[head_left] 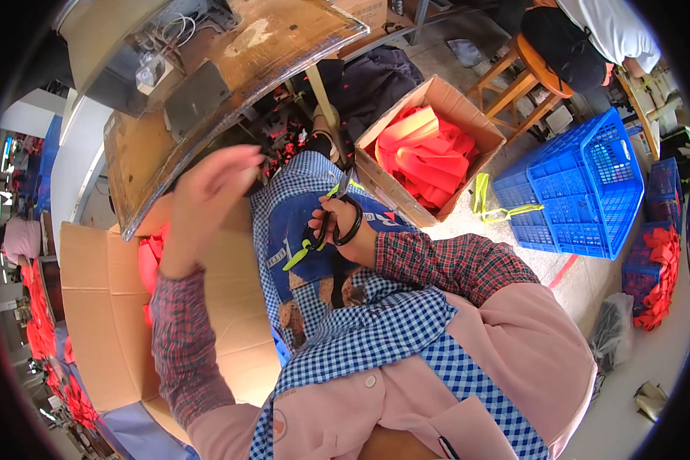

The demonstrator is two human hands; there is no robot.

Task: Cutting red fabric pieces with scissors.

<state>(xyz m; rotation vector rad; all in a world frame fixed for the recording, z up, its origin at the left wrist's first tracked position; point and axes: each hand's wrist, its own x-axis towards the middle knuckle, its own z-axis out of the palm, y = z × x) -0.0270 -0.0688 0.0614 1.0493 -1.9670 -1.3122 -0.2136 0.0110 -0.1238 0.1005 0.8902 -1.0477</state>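
Note:
My right hand [351, 234] is closed round a pair of scissors [356, 218] with black handles, over my lap. The scissors' blades point away from me. A bright yellow-green strip [297, 256] shows at the same hand; whether it is gripped or only lies against the scissors I cannot tell. My left hand [211, 188] is raised beside the table edge, slightly blurred, its fingers stretched out with nothing visible in them. Beneath both hands lie a blue printed cloth [307, 215] and my blue checked apron [376, 330].
A worn wooden table [261, 46] juts in at the upper left. An open carton [103, 307] at my left holds red cloth. Another carton [372, 172] ahead holds orange-red pieces [425, 153]. Beyond stand a blue plastic crate [567, 192] with yellow-green strips [506, 212] and a wooden stool [540, 57].

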